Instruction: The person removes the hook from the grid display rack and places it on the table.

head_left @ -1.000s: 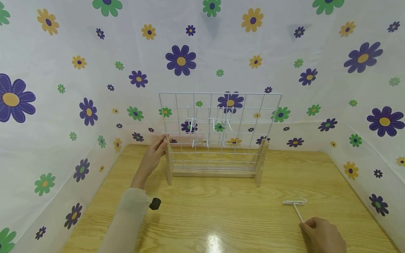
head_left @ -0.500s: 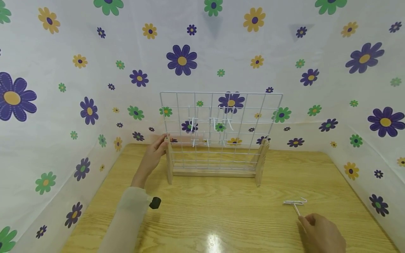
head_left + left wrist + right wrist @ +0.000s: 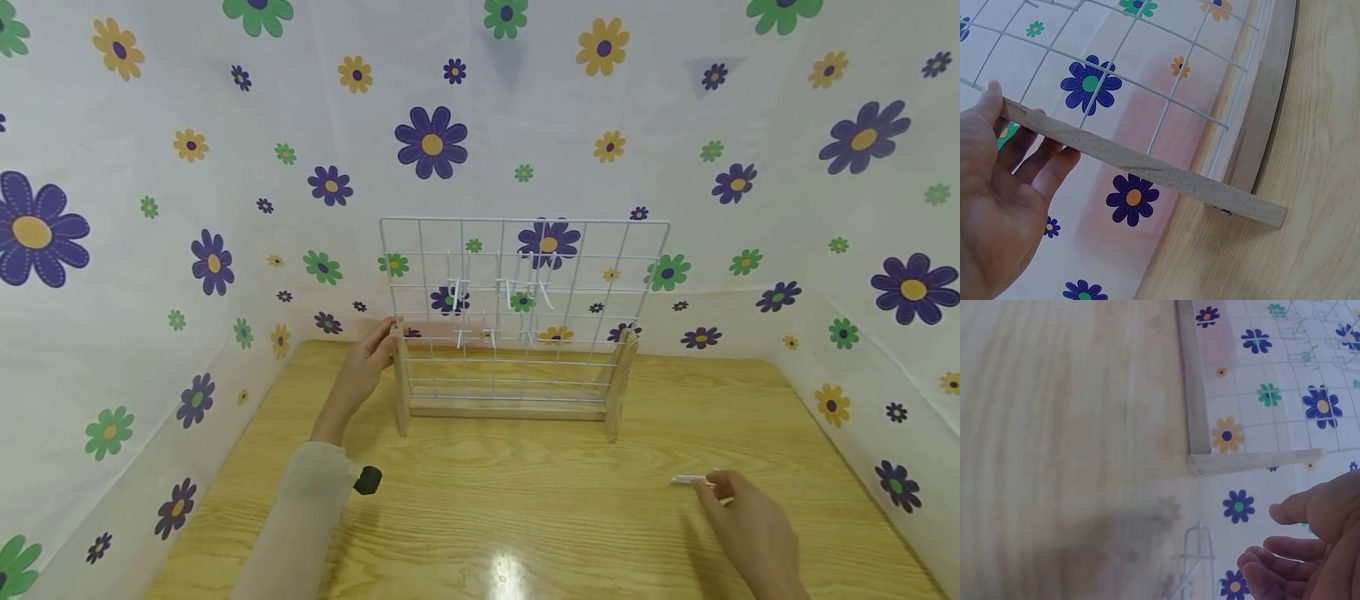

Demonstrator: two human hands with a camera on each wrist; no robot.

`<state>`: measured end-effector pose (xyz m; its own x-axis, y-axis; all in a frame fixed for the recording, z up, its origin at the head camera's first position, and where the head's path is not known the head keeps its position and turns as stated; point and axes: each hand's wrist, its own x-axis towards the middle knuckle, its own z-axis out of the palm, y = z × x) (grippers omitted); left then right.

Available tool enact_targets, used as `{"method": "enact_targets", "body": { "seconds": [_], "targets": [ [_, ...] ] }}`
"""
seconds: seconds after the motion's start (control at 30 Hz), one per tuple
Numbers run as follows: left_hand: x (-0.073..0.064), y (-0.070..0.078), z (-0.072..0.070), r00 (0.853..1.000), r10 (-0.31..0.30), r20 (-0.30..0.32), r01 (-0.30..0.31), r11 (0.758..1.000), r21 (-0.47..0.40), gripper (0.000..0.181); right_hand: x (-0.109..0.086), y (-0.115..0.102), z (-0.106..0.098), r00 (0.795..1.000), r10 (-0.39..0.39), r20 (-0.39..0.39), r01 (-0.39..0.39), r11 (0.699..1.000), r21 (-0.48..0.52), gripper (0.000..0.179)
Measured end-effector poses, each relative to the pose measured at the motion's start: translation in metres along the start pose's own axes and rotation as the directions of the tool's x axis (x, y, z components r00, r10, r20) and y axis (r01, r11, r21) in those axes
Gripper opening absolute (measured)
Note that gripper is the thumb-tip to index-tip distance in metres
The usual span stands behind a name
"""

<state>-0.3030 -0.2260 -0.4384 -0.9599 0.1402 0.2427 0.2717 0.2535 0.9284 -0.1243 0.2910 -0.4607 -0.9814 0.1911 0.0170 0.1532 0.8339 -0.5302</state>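
Observation:
A white wire grid rack [image 3: 525,292] in a wooden stand [image 3: 510,410] stands upright on the table. My left hand [image 3: 367,358] grips the stand's left upright [image 3: 1147,172] near its top, with the thumb on one side and fingers on the other. At the right, a loose white wire hook [image 3: 686,479] lies on the table. Over it reaches my right hand [image 3: 750,525], which hides part of the hook in the head view. The right wrist view shows a gap between thumb [image 3: 1294,509] and fingers, with the hook [image 3: 1197,556] beside them.
Several white wire hooks [image 3: 506,293] hang on the middle of the grid in two rows. A flower-printed white sheet [image 3: 517,125] encloses the table [image 3: 480,500] at the back and both sides. A black object [image 3: 367,481] sits at the left wrist.
My right hand has let go of the loose hook's prong and moved forward and slightly left over it. The hook lies in about the same spot. The left hand has stayed on the upright.

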Motion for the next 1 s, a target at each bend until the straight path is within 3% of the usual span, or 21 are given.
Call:
{"method": "enact_targets", "body": {
  "seconds": [0.43,0.63,0.67,1.0],
  "targets": [
    [0.001,-0.004,-0.001,1.000,0.012,0.005,-0.012,1.000,-0.006,0.058,0.015,-0.058,0.005,0.982,-0.143,-0.121,0.152,0.986,0.067,0.050],
    [0.002,-0.003,0.000,1.000,0.019,0.007,-0.019,1.000,-0.018,0.057,0.023,-0.086,0.002,0.939,-0.265,-0.218,0.290,0.953,0.088,0.040],
    [0.000,0.003,0.000,1.000,0.008,0.010,-0.008,1.000,-0.022,0.056,0.024,-0.091,0.002,0.933,-0.279,-0.228,0.306,0.948,0.089,0.038],
    [0.002,-0.003,0.000,1.000,-0.018,0.000,0.018,1.000,0.018,0.061,0.038,-0.132,-0.008,0.869,-0.373,-0.326,0.424,0.900,0.099,0.030]
  ]
}}
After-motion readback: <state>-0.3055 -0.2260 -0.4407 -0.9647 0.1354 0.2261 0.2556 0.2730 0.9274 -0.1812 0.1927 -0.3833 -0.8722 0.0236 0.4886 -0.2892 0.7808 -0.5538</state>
